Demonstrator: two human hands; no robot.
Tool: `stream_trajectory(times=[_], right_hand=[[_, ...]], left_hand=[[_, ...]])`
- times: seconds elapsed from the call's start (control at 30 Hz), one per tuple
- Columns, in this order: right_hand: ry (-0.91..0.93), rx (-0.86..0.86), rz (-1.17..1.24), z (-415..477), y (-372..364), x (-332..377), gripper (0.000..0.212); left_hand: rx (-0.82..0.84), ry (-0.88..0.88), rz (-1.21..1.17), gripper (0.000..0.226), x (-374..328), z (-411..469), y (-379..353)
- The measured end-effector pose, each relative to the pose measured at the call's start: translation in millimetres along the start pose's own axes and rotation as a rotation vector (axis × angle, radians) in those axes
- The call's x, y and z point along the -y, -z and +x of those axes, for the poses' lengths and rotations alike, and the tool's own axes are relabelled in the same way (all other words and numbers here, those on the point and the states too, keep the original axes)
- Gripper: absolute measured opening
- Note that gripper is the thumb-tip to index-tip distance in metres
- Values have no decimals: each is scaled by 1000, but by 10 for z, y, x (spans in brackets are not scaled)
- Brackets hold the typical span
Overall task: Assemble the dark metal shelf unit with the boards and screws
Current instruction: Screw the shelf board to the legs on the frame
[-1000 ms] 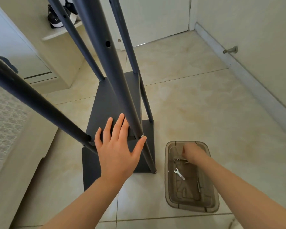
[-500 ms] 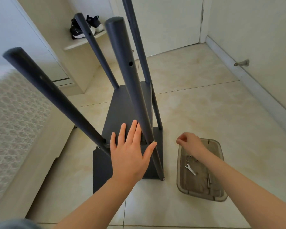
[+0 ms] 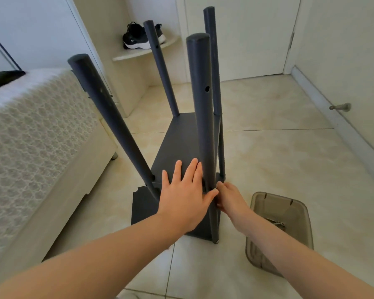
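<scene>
Pressing down with my left hand (image 3: 184, 197): palm flat on the upper board (image 3: 181, 147), fingers straight and spread, thumb against the near post (image 3: 200, 93). It grips nothing.

Head view, only view. The shelf unit (image 3: 205, 126) stands on the tiled floor (image 3: 279, 158) between the bed (image 3: 30, 130) and the tray (image 3: 298, 214), four dark posts rising toward me. The lower board (image 3: 144, 207) shows only at its near left corner; the rest sits under the upper board and my left hand.

Right hand (image 3: 229, 199): at the right side of the near post, level with the upper board, fingers curled in toward the joint. Its fingertips are hidden behind the post and my left thumb, so I cannot tell whether they pinch a screw or only touch the metal. No screw can be made out there.

My right forearm covers part of the tray. The small metal bits (image 3: 277, 222) in it are too blurred to identify.

Against the frame half a second back: the right hand was raised over the tray, apart from the post; it now meets the post. The left hand has not shifted. The view has lifted, and the tops of all four posts now show.
</scene>
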State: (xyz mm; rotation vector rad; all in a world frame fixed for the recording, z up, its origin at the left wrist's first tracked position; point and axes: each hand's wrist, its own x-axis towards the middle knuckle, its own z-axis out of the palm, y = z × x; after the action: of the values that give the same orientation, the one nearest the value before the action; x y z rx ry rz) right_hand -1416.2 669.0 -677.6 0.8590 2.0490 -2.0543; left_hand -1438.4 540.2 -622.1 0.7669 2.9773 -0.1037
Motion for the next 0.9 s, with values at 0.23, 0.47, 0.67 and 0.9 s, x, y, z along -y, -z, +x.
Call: stream_trajectory(times=[0.23,0.47,0.67,0.9], right_hand=[[126,66,-169,71,-265,163,32],[181,214,-363,193,-307,457,39],[145,303,-528,234,-459,645,42],[222,270,-409,396,-686,517,35]], left_hand=[[71,-1,-68,77,286,123,181],[31,68,-273,68,489,136,227],[-38,120,-469,55,721,114,182],[-146,197,-708,49,1000,43,112]])
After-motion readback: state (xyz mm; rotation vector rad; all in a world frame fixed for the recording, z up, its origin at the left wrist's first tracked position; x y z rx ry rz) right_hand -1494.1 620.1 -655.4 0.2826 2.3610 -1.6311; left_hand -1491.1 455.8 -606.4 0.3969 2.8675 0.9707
